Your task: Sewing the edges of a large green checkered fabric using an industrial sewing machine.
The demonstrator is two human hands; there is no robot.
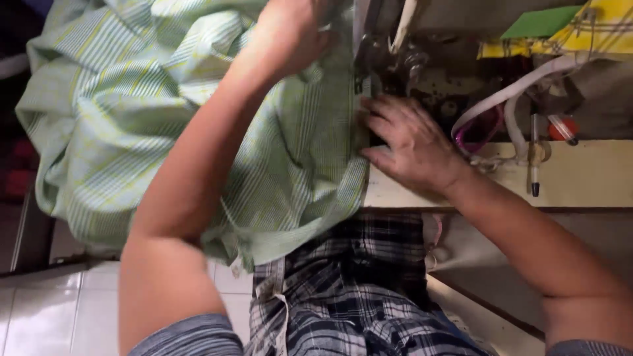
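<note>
A large green and white striped cloth [119, 105] is bunched over the left side of the sewing table [580, 178] and hangs down over my lap. My left hand [290, 33] reaches forward at the top of the view, its fingers closed on the cloth beside the dark sewing machine [402, 66]. My right hand [409, 142] lies flat, fingers spread, pressing the cloth's edge against the table just in front of the machine's needle area.
White tubing and a pink cord [501, 105] loop to the right of the machine. A pen [533, 165] hangs at the table edge. Yellow cloth and a green card [547, 23] lie at the top right. White floor tiles [53, 310] show at the lower left.
</note>
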